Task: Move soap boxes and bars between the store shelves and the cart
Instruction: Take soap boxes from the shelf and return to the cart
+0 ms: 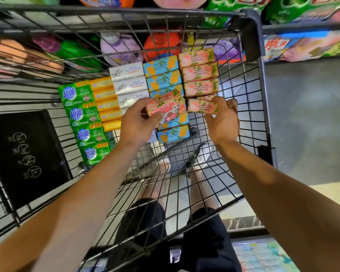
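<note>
held in the left hand (134, 122): a pink goat soap box (166, 107), pinched between thumb and curled fingers, tilted, raised above the blue-and-yellow soap column (165, 79) near the middle of the cart (259, 79). gripped in the right hand (223, 122): a pink flowered soap box (202, 107), fingers curled over its far side, thumb on the near side, set at the near end of the pink column (199, 72) toward the cart's right wall. counted in that pink column beyond the held box: 3 boxes, touching end to end. lined up leftward across the cart floor: the blue-and-yellow column, then a white soap column (129, 83), then orange bars (106, 103), then 4 green soap packs (82, 118) nearest the left wall. all columns packed side by side toward the far end. seen through the wire beyond the cart's far wall: shelved detergent bottles (118, 48). seen below the wire floor: white shoes (202, 156) and dark shorts (141, 222).
</note>
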`<state>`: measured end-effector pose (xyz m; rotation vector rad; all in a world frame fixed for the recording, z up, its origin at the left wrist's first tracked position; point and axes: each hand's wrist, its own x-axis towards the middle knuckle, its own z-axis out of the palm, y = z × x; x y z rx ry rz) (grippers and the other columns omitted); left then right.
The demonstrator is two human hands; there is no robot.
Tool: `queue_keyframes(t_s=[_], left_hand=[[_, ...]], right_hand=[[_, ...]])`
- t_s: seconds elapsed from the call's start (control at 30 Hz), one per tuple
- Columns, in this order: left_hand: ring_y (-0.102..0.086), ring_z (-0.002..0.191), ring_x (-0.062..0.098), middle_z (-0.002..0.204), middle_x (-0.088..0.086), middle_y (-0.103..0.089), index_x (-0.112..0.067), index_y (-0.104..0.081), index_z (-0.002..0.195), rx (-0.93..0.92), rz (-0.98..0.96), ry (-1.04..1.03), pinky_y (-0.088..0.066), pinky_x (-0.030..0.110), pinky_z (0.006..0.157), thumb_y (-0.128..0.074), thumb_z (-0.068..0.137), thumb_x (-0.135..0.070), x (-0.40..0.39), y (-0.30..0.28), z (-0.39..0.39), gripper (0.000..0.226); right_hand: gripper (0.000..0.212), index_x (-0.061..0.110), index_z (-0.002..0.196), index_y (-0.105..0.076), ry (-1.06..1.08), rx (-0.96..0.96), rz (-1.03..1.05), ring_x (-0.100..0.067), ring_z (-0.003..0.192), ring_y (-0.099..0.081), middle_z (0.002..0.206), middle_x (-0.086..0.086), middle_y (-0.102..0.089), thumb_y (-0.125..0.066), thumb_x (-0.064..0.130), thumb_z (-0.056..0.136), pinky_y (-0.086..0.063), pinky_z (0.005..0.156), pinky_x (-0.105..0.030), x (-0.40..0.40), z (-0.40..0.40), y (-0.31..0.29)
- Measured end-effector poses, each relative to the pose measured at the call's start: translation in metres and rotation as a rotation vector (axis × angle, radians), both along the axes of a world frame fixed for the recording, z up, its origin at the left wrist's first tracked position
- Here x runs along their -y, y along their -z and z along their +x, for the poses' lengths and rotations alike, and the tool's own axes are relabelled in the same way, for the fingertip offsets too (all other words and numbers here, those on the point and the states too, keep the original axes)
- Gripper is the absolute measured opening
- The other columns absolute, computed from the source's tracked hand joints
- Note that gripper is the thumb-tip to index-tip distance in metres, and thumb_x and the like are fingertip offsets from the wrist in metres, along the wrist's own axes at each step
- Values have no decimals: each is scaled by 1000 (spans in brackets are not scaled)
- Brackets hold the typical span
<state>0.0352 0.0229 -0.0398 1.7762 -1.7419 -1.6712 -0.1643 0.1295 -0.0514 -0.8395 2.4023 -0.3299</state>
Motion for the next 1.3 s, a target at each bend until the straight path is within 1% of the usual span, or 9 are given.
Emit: queue_keyframes(t_s=[0.2,0.37,0.57,0.67,0.73,0.9,1.0,1.1,1.3], left_hand=[[-65,89,29,105,3,-66,-25,-63,123,-7,-27,1,-57,47,82,-74,85,-34,-5,-11,1,41],[-66,86,27,96,1,-65,-21,-64,122,-4,-71,8,-56,45,82,-74,85,-36,-9,-52,3,41],[-68,91,26,95,10,-71,-21,-62,126,-37,-124,65,-53,36,87,-71,87,-41,-13,-125,0,44],[-70,72,14,80,1,-71,-18,-61,128,-68,-145,69,-55,28,79,-71,89,-34,-22,-168,-12,42],[-70,71,9,74,-1,-72,-19,-62,127,-98,-163,101,-57,34,83,-69,90,-36,-30,-195,-23,41],[-65,61,0,77,-3,-70,-25,-59,114,-172,-298,165,-45,9,62,-68,92,-27,-69,-266,-74,24],[-65,62,12,88,14,-71,-13,-62,119,-255,-310,160,-46,10,54,-69,91,-15,-104,-297,-112,29],[-67,63,9,88,10,-73,-17,-63,126,-261,-388,180,-51,16,59,-72,89,-21,-140,-322,-152,38],[-64,60,11,72,-1,-69,-27,-62,115,-334,-558,220,-48,17,60,-70,90,-18,-210,-385,-243,27]], right_hand=[[37,14,122,-62,-61,-59,20,-36,117,-55,135,-18,-52,-68,33,91,-52,81,-39,-14,4,-21],[30,14,102,-65,42,-23,8,-24,82,-61,92,-7,-65,-66,41,91,-36,58,-26,-36,11,-70],[23,22,113,-66,252,198,-109,-13,87,-63,88,6,-62,-63,33,94,-40,70,-23,-59,-2,-162],[16,23,110,-61,318,305,-238,19,57,-57,80,17,-58,-65,24,95,-37,55,-3,-72,-14,-203],[14,16,107,-65,344,321,-313,20,51,-54,80,16,-59,-66,20,94,-37,53,-1,-83,-25,-225],[24,17,108,-72,402,335,-476,4,65,-61,80,9,-70,-69,28,87,-50,67,-15,-118,-73,-273],[21,27,106,-73,395,321,-567,-9,75,-65,88,9,-72,-68,30,85,-57,73,-32,-152,-114,-295],[21,31,99,-73,340,253,-638,-21,89,-70,92,6,-74,-66,37,79,-57,85,-49,-193,-162,-317],[17,25,110,-66,231,147,-730,9,73,-62,93,12,-67,-65,21,94,-42,57,-4,-268,-260,-377]])
